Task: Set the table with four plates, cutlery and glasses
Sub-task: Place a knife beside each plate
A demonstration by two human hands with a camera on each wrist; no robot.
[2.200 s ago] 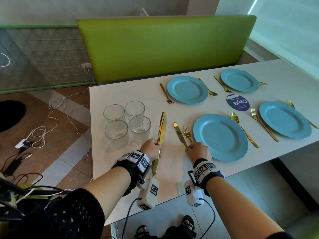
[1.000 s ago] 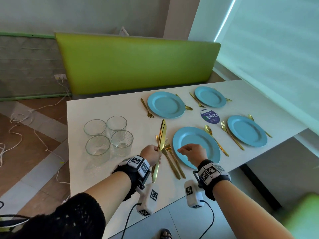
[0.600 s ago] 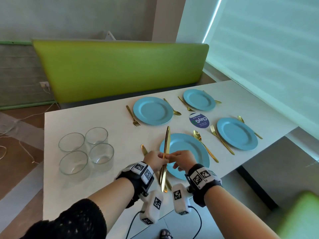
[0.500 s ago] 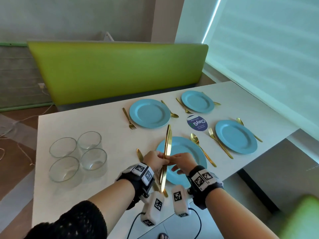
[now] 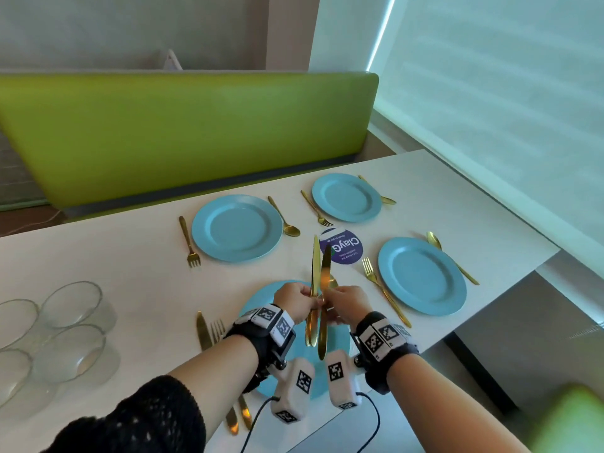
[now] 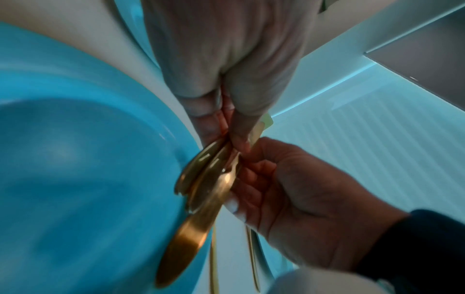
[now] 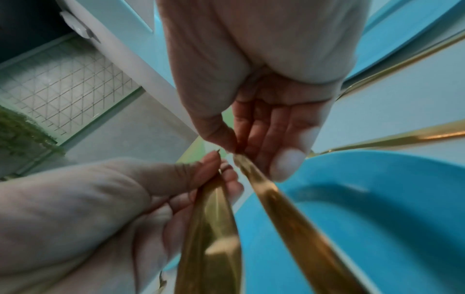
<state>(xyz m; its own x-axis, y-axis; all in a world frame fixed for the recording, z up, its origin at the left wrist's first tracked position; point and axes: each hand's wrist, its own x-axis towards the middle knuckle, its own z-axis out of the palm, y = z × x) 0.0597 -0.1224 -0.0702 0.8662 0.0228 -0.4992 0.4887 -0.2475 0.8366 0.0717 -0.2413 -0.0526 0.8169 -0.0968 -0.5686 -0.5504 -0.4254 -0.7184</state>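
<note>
your two hands meet just above the nearest blue plate (image 5: 261, 304). your left hand (image 5: 294, 300) is curled round a small bundle of gold knives (image 5: 314, 289), gripping at the handles so the blades stand up and away from you; how many are in it the blur hides. your right hand (image 5: 346, 302) pinches a single knife (image 5: 325, 299) with thumb and fingertips, narrow and light, and that knife sits just beside the bundle, almost parallel to it. it looks like you are peeling one off so each place gets its own, while the bundle stays in the left hand as a store.

directly below the grip is that nearest plate, and just left of your left wrist a knife (image 5: 203, 331) and fork (image 5: 217, 330) lie side by side on the white table (image 5: 130, 273), so this setting seems to have its knife already. to the right of the grip a fork (image 5: 376, 282) lies beside the next plate (image 5: 421, 276), with a spoon (image 5: 438, 246) on its far side and no knife visible, a likely home for the one you are pinching.

beyond the grip sits a round purple sticker (image 5: 346, 250), then two more plates (image 5: 237, 228) (image 5: 346, 197), each flanked by a fork and a spoon, no knives showing. well off to the left, four glasses (image 5: 75, 308) stand clustered together, not yet shared out. behind everything runs the green bench back (image 5: 196, 132).
</note>
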